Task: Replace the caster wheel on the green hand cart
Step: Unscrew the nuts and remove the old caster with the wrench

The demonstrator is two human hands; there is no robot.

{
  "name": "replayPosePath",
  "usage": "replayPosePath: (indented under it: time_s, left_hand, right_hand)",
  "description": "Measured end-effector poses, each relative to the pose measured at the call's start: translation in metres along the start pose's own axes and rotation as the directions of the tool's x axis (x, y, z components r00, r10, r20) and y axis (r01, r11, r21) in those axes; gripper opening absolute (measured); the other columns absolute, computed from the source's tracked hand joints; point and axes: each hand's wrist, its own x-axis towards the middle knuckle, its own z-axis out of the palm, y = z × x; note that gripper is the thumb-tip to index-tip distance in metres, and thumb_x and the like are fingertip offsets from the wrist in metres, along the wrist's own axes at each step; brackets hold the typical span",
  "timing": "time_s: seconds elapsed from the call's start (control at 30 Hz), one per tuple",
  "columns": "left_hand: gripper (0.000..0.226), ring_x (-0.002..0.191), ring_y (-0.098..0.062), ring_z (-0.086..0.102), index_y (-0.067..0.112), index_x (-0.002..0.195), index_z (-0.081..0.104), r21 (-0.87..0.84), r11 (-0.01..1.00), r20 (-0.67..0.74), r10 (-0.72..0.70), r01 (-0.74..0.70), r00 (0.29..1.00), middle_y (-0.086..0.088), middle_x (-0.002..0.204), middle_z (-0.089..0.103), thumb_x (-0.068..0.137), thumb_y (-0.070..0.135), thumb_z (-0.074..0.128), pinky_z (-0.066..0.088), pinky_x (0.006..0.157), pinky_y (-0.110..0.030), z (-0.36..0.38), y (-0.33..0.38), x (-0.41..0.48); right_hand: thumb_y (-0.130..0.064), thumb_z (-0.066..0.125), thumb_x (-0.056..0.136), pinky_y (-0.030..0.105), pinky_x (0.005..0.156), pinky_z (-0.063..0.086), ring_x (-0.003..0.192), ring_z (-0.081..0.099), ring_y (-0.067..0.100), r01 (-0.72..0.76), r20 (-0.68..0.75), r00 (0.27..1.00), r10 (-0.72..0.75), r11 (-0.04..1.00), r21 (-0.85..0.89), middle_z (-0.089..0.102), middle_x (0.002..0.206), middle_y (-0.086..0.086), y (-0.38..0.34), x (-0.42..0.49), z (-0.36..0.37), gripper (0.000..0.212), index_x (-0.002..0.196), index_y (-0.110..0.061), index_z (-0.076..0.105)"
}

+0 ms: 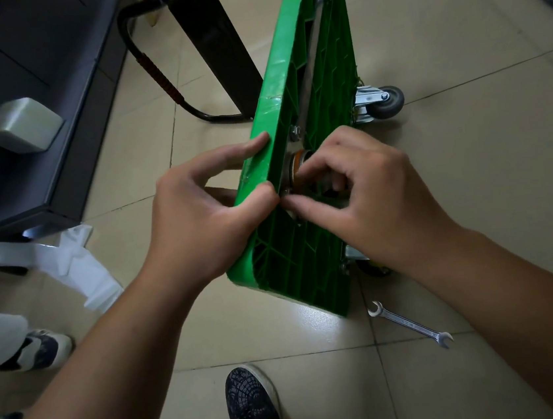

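While green cart (294, 259) is standing on edge mid-floor, I'm seeing left hand (200, 214) gripping its rim, right hand (366, 195) pinching the caster (294, 167) on its underside; wrench (409, 324) lying near right.

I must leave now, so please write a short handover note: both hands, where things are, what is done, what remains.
Left hand grips the upper edge of the green cart, which stands on its side.
Right hand holds the caster at its mount, fingertips pinching there.
Wrench lies on the floor.
Old or new caster: cannot tell. Probably left: fasten it, set cart down.
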Motion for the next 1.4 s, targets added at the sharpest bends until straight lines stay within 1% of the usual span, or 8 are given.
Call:
replayPosePath:
  time_s: [0.17,0.4,0.53,0.63,0.77,1.1,1.27,1.4]
  left_hand:
    - [0.05,0.078,-0.015,0.078,0.031,0.127,0.072,-0.008,1.0,-0.01,-0.002,0.002,1.0,0.009,0.122,0.073,0.077,0.032,0.073,0.065,0.061,-0.038,0.0003,-0.0012,0.0006]
    - [0.05,0.077,-0.014,0.078,0.032,0.126,0.072,-0.011,1.0,-0.015,0.007,-0.008,1.0,0.011,0.122,0.073,0.077,0.03,0.074,0.065,0.06,-0.036,0.0003,-0.003,0.0007]
    - [0.048,0.078,-0.013,0.078,0.031,0.126,0.072,-0.002,1.0,-0.017,0.007,-0.007,1.0,0.011,0.124,0.072,0.079,0.024,0.075,0.065,0.061,-0.035,0.0012,-0.0022,0.0006]
    - [0.05,0.081,-0.012,0.078,0.032,0.127,0.072,0.002,1.0,-0.008,0.007,-0.006,1.0,0.01,0.127,0.07,0.077,0.034,0.073,0.065,0.062,-0.036,0.0007,-0.0004,0.0003]
    - [0.051,0.082,-0.011,0.077,0.033,0.126,0.072,0.009,1.0,-0.006,0.002,-0.002,1.0,0.012,0.126,0.07,0.075,0.036,0.072,0.065,0.062,-0.036,-0.0001,0.0013,-0.0001]
    - [0.05,0.08,-0.012,0.077,0.033,0.126,0.072,0.021,1.0,-0.012,-0.006,0.006,1.0,0.012,0.126,0.07,0.077,0.032,0.074,0.065,0.061,-0.035,-0.0002,0.002,-0.0008]
    - [0.054,0.082,-0.011,0.077,0.034,0.128,0.071,0.024,1.0,0.004,-0.009,0.009,1.0,0.011,0.127,0.07,0.074,0.041,0.07,0.065,0.063,-0.035,-0.0003,0.0024,-0.001]
    - [0.052,0.082,-0.011,0.077,0.034,0.127,0.071,0.018,1.0,-0.001,-0.012,0.012,1.0,0.012,0.126,0.07,0.076,0.037,0.072,0.065,0.063,-0.036,-0.0004,0.002,-0.0006]
  right_hand:
    - [-0.043,0.07,0.09,0.039,0.071,0.051,0.082,0.06,0.016,-0.057,0.01,0.998,0.059,0.989,-0.137,0.064,0.087,-0.003,-0.0085,-0.002,0.0045,0.025,0.091,-0.019,0.077]
    - [-0.031,0.081,0.081,0.023,0.071,0.036,0.074,0.042,0.002,-0.09,-0.002,0.996,0.09,0.992,-0.087,0.064,0.088,-0.009,-0.0093,-0.0021,0.0083,0.018,0.095,-0.02,0.076]
    - [-0.034,0.081,0.081,0.022,0.07,0.038,0.075,0.043,0.001,-0.079,-0.013,0.997,0.078,0.995,-0.055,0.063,0.09,-0.008,-0.0087,-0.0037,0.0073,0.021,0.096,-0.019,0.075]
    - [-0.045,0.074,0.086,0.031,0.069,0.049,0.078,0.056,0.01,-0.08,-0.034,0.996,0.078,0.995,-0.059,0.063,0.087,-0.006,-0.007,-0.003,0.0025,0.026,0.091,-0.02,0.075]
    - [-0.043,0.07,0.089,0.042,0.075,0.049,0.084,0.06,0.019,-0.044,0.037,0.998,0.05,0.988,-0.15,0.064,0.086,-0.004,-0.0056,-0.0022,0.0033,0.024,0.089,-0.02,0.076]
    - [-0.032,0.081,0.081,0.037,0.076,0.046,0.084,0.058,0.014,-0.028,-0.011,1.0,0.027,0.99,-0.139,0.065,0.09,-0.007,-0.0074,-0.0045,0.0076,0.017,0.092,-0.021,0.074]
    - [-0.049,0.073,0.084,0.039,0.078,0.044,0.083,0.058,0.017,-0.025,-0.02,1.0,0.023,0.99,-0.138,0.063,0.086,-0.006,-0.0044,-0.001,0.0028,0.027,0.089,-0.022,0.075]
    - [-0.045,0.073,0.085,0.039,0.077,0.041,0.084,0.058,0.019,-0.015,0.024,1.0,0.02,0.986,-0.168,0.065,0.087,-0.005,-0.003,0.0003,0.0047,0.024,0.089,-0.021,0.076]
